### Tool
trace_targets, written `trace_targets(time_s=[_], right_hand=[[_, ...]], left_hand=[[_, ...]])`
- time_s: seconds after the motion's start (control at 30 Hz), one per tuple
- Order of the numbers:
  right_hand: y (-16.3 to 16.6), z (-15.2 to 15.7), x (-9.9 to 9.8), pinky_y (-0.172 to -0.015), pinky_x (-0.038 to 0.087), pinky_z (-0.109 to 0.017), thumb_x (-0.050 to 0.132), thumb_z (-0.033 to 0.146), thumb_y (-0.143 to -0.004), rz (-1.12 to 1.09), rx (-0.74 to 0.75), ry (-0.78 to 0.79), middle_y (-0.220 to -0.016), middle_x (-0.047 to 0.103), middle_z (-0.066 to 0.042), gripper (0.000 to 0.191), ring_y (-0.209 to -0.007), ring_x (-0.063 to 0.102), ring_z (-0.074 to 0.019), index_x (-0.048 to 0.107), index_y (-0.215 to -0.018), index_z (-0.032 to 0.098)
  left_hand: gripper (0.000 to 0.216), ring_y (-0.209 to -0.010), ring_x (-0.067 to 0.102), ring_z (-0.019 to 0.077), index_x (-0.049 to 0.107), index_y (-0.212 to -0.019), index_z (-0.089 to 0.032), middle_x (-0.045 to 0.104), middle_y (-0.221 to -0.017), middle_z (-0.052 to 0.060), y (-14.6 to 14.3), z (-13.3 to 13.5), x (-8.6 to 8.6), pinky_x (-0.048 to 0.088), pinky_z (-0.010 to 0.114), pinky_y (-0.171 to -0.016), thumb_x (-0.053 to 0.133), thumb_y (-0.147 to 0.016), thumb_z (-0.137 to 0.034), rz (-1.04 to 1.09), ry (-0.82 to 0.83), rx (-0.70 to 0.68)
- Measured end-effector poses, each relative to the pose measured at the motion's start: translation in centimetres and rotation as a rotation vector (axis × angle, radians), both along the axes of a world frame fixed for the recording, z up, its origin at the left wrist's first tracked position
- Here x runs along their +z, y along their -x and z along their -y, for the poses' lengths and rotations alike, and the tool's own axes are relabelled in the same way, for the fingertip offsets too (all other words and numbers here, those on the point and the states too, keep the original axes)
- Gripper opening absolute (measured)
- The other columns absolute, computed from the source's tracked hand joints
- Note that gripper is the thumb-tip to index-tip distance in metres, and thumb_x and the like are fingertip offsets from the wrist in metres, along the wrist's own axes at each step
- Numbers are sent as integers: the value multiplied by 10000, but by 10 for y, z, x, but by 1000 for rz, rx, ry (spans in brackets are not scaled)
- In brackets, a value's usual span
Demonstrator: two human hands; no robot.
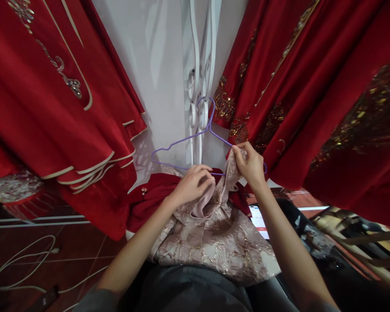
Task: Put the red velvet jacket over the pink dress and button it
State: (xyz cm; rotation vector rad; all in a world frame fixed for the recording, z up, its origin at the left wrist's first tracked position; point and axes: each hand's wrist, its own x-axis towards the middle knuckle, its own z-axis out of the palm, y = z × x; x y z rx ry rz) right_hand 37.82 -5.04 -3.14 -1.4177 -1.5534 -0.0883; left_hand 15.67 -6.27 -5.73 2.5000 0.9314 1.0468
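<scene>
The right hand (pixel 251 164) pinches the edge of the pink dress (pixel 214 238) at the purple hanger (pixel 182 141). Just beside it, the left hand (pixel 195 184) grips the fabric, and the rest drapes below both.

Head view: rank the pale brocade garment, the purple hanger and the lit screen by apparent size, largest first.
1. pale brocade garment, spread over the lap.
2. purple hanger, wide in span but only thin wire.
3. lit screen, a small sliver; it is partly hidden, so its full size is unsure.

Prob. dress shop: embroidered red gowns (pixel 45 99), wire hanger (pixel 188 138).
</scene>
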Motion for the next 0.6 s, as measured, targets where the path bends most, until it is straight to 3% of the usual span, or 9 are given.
trace_targets(time_s=[0.07, 0.13, 0.2, 0.27, 0.43, 0.6], right_hand=[[-5, 0, 3, -646, 404, -240, 460, 502, -906, 5, 18, 1, -742, 663, -14, 330, -629, 573, -158, 620, -876, 214], [-10, -1, 6, -629, 395, -231, 469, 501, -899, 6, 38, 14, -710, 644, -1, 330, -613, 550, -147, 622, -863, 211], [-12, -1, 7, -636, 398, -227, 467, 496, -898, -3, 52, 24, -708, 639, 1, 332, -634, 551, -147, 626, -860, 208], [-12, -2, 8, -652, 406, -224, 470, 497, -893, -19, 60, 21, -722, 643, -1, 335, -658, 560, -148, 629, -856, 204], [-11, -2, 7, -665, 414, -231, 481, 504, -886, -32, 49, -6, -720, 651, -9, 345, -665, 572, -156, 632, -842, 197], [-12, -3, 7, -652, 405, -233, 498, 513, -879, -35, 39, -9, -705, 646, -6, 347, -655, 576, -156, 637, -838, 197]], left_hand=[[206, -1005, 596, 184, 628, -849, -201, 673, -1035, 51, 22, -5, 4, 427, 327, -937, 474, -923, -317, 176, -38, 181], [216, -881, 610, 176, 631, -868, -190, 677, -907, 38, 50, -10, 2, 447, 303, -873, 499, -906, -356, 380, -111, 486], [254, -837, 603, 171, 640, -872, -173, 670, -864, 35, 80, -14, -7, 454, 281, -831, 526, -878, -400, 532, -155, 726], [295, -821, 601, 165, 646, -881, -157, 672, -858, 36, 108, -17, -19, 455, 266, -811, 529, -860, -427, 643, -130, 867], [369, -765, 604, 176, 668, -835, -141, 671, -789, 37, 145, -31, -43, 470, 257, -707, 599, -738, -491, 779, 184, 842], [366, -712, 597, 159, 676, -797, -141, 661, -734, 23, 143, -45, -38, 459, 248, -674, 642, -691, -489, 810, 243, 787]])
